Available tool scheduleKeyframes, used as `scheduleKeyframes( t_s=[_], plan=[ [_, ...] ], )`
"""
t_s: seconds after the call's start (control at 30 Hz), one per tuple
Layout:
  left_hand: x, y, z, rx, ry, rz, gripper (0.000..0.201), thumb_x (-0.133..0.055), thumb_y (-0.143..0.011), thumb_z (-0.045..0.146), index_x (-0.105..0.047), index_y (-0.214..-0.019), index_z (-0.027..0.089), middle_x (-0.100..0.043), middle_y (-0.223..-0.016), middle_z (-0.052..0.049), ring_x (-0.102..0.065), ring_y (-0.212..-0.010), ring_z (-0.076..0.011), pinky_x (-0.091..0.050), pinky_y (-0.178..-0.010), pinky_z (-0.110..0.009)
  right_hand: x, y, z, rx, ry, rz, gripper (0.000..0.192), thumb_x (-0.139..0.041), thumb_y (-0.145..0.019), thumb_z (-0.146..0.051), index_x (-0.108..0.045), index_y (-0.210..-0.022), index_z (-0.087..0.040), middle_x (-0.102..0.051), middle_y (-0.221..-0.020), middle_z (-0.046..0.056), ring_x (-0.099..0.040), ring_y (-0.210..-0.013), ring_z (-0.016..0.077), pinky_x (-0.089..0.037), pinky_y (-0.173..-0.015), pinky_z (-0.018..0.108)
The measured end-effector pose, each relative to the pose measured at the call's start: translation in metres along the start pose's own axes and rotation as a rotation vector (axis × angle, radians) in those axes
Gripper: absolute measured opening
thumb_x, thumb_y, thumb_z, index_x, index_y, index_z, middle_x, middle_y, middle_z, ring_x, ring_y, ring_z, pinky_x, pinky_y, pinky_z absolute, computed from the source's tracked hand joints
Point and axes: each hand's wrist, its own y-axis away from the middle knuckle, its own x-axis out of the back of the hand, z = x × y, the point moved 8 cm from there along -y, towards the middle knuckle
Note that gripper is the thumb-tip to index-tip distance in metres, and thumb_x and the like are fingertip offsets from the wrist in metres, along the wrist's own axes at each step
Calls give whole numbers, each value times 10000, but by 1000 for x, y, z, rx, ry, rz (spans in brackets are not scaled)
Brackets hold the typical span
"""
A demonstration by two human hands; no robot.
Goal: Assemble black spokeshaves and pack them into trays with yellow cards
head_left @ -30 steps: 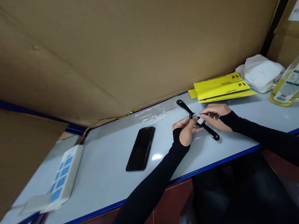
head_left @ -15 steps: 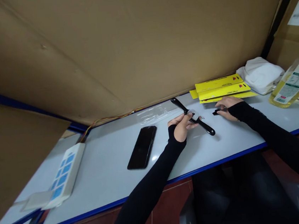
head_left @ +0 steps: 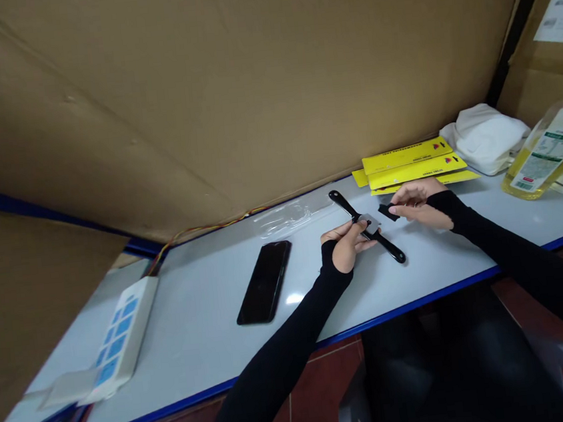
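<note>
My left hand [head_left: 346,243] grips a long black strap-like piece [head_left: 390,248] near its middle, where a small grey square part sits. The piece runs slantwise above the white table [head_left: 196,314], one end toward the back wall, the other toward me. My right hand [head_left: 419,202] pinches a small black part [head_left: 387,212] just to the right of that grey middle, a short gap away from it. Both arms wear black sleeves.
A black phone [head_left: 265,281] lies left of my hands. Clear plastic wrap [head_left: 287,216] rests by the cardboard wall. Yellow flat boxes [head_left: 412,163], a white cloth [head_left: 487,135] and an oil bottle [head_left: 547,156] stand at the right. A white-blue box [head_left: 118,335] sits far left.
My right hand went right to the table, picked up a small black part, and has brought it back beside the strap. My left hand kept hold of the strap.
</note>
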Motion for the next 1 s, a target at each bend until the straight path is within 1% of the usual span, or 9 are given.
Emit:
scheduleKeyframes(
  t_s=[0.1, 0.2, 0.27, 0.37, 0.5, 0.67, 0.77, 0.87, 1.0],
  plan=[
    [-1, -1, -8, 50, 12, -3, 124, -848, -734, 86, -776, -815, 25, -795, -785, -159, -809, -714, -297, -709, -712, -428, -17, 5, 5, -156, -229, -64, 518, -909, -618, -573, -717, -879, -170, -728, -686, 40, -560, -472, 117, -383, -368, 230],
    [-2, -1, -13, 93, 28, -9, 87, -832, -762, 61, -783, -813, 10, -789, -766, -164, -804, -700, -293, -711, -748, -459, -28, 7, 15, -241, -296, -49, 528, -969, -554, -524, -704, -836, -164, -727, -685, 47, -542, -452, 98, -350, -339, 208],
    [-3, -1, -16, 103, 40, -11, 83, -841, -758, 50, -784, -806, 14, -784, -751, -150, -792, -667, -276, -712, -748, -473, -33, 6, 21, -236, -308, -30, 521, -976, -558, -517, -705, -820, -158, -721, -675, 48, -549, -463, 97, -393, -367, 215],
    [-3, -2, -18, 82, 61, -21, 113, -876, -749, 78, -782, -791, 30, -762, -691, -108, -736, -563, -207, -713, -710, -447, -36, 4, 28, -204, -282, -13, 533, -967, -565, -550, -717, -812, -150, -725, -690, 56, -571, -504, 103, -471, -443, 239],
    [-5, -2, -20, 55, 61, -73, 226, -938, -730, 197, -786, -784, 38, -748, -663, -87, -665, -493, -135, -704, -689, -380, -38, 2, 34, -144, -206, 3, 531, -930, -597, -608, -738, -811, -162, -737, -730, 67, -615, -585, 130, -492, -499, 249],
    [-8, 3, -16, 55, 12, -74, 234, -940, -725, 203, -813, -837, 43, -792, -773, -124, -764, -654, -198, -691, -707, -344, -44, 2, 39, -174, -232, -34, 546, -940, -597, -593, -749, -860, -154, -682, -690, 14, -568, -517, 99, -468, -481, 249],
    [-10, 7, -10, 35, -13, -54, 167, -911, -744, 158, -805, -804, 44, -779, -721, -110, -755, -621, -196, -700, -732, -382, -47, 3, 38, -189, -255, -71, 576, -954, -592, -569, -772, -920, -132, -661, -690, -3, -518, -467, 73, -438, -451, 248],
    [-9, 8, -6, 27, -35, -30, 95, -859, -773, 114, -803, -799, 42, -787, -729, -123, -772, -624, -226, -707, -736, -426, -49, 3, 36, -163, -286, -82, 562, -969, -580, -549, -779, -904, -131, -659, -687, -2, -541, -503, 80, -472, -486, 250],
    [-8, 7, -5, 16, -45, -10, 41, -792, -808, 85, -801, -785, 52, -784, -704, -111, -780, -618, -237, -710, -700, -413, -50, 2, 38, -140, -319, -83, 559, -997, -533, -537, -775, -871, -151, -665, -700, -11, -545, -518, 83, -485, -489, 251]
  ],
)
